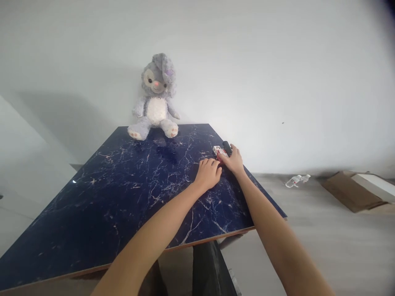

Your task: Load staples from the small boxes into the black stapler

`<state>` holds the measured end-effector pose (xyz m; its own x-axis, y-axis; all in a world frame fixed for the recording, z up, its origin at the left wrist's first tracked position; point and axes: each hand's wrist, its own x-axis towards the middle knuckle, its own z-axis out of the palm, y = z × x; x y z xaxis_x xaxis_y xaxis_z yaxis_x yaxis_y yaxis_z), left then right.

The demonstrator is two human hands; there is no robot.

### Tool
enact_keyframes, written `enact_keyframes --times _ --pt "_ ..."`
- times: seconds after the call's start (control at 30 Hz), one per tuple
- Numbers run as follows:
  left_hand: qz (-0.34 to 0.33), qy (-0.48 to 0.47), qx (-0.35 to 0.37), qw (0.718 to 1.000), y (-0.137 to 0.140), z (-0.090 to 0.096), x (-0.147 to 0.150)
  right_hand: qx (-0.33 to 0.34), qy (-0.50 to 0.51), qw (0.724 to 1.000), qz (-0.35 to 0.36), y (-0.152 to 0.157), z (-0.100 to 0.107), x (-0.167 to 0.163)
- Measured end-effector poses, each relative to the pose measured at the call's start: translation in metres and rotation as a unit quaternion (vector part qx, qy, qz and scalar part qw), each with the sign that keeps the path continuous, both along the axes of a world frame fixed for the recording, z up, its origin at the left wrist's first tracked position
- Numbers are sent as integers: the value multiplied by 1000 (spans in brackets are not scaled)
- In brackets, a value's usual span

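Observation:
My right hand (234, 161) is at the right side of a dark blue marbled table (129, 197), its fingers closed round a short black cylinder (227, 148). Its thumb lies over a small red and white box (217, 151) beside the cylinder. Just to the left, my left hand (207, 174) rests low on the tabletop with bent fingers drawn together. Its fingertips come close to the box, and a small dark spot shows by them. What is under those fingers is hidden.
A grey plush rabbit (156, 109) sits at the table's back edge against the white wall (262, 82). On the floor to the right lie clear plastic packaging (296, 181) and a flattened brown cardboard box (348, 191). A dark table leg (210, 267) stands below the front edge.

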<state>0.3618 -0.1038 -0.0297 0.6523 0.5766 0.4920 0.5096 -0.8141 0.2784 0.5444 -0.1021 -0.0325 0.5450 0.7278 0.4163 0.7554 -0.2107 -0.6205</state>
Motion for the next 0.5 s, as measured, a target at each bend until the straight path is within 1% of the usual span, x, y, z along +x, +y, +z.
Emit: enact_keyframes --times 0.07,0.13,0.23,0.33,0.4,0.5 --pt "-24 5 4 1000 -3 0 -20 1 -24 1000 4 -3 0 -3" --pt "-34 7 -3 999 -4 1 -44 3 -41 999 14 -6 1 -4" --pt "-5 9 -23 1000 2 2 -87 2 -59 998 26 -9 2 -4" --pt "31 16 -41 999 15 0 -123 -9 -74 997 31 -9 4 -5" --pt "65 3 -51 997 26 -2 -137 -29 -85 996 25 -9 5 -8" --pt "101 -13 -65 993 39 -3 -143 -63 -111 992 1 -9 6 -14"
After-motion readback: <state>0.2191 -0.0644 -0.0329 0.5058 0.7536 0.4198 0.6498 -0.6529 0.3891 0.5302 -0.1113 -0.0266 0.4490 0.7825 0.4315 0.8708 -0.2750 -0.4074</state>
